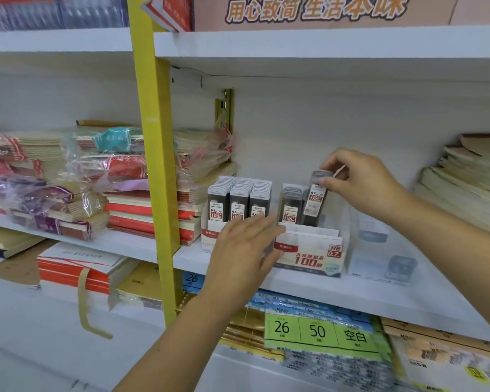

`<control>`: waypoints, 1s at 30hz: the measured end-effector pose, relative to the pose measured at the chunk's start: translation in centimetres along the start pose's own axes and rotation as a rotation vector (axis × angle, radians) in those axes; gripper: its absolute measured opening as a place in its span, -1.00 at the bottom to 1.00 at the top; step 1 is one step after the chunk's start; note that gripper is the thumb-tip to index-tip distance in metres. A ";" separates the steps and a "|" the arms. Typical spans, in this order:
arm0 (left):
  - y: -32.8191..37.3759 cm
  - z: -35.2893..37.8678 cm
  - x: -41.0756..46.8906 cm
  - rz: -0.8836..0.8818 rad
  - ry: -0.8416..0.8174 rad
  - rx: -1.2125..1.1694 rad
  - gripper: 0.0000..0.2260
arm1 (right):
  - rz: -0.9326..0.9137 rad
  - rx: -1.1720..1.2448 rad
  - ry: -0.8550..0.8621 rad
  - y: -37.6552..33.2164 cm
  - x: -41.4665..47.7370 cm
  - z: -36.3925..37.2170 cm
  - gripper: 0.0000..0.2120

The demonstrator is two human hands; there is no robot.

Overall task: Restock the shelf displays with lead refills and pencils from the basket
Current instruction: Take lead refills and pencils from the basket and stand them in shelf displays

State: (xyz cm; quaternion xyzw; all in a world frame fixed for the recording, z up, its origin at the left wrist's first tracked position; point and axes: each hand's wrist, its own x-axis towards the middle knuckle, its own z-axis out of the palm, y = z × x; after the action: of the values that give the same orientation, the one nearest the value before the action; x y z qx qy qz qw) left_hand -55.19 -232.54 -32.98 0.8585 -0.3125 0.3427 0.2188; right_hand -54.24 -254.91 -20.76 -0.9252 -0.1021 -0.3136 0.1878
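Two white display boxes stand on the middle shelf. The left box (211, 236) is full of dark 0.5 lead refill cases in three rows. The right box (309, 253), marked HB 0.7, holds one row of cases at its left. My right hand (359, 182) pinches a dark 0.7 lead refill case (316, 198) by its top, tilted, over the middle slot of the right box. My left hand (244, 250) rests with spread fingers against the front left corner of the right box. No basket is in view.
A clear plastic box (379, 250) stands right of the displays. Stacks of notebooks (142, 205) fill the shelf left of the yellow upright (156, 165), and paper stacks (470, 182) lie at the far right. Below are packs with a green label (317, 332).
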 end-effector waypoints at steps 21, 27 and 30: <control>0.6 0.2 -3.3 0.085 0.252 -0.136 -0.74 | -0.174 0.077 0.275 -3.2 -8.3 -1.0 -0.86; 2.3 7.6 -20.0 -0.260 -0.135 -0.393 -0.80 | 0.214 0.399 -0.190 -0.4 -25.3 8.3 -0.91; 2.2 12.1 -28.9 -0.542 -0.537 -0.475 -0.73 | 0.574 0.359 -0.562 3.3 -35.3 16.3 -0.87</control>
State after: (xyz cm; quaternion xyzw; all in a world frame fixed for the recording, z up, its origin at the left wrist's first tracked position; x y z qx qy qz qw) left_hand -67.71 -230.05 -61.66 0.8939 -0.1919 -0.0433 0.4029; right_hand -72.00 -253.71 -55.53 -0.9180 0.0592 0.0382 0.3902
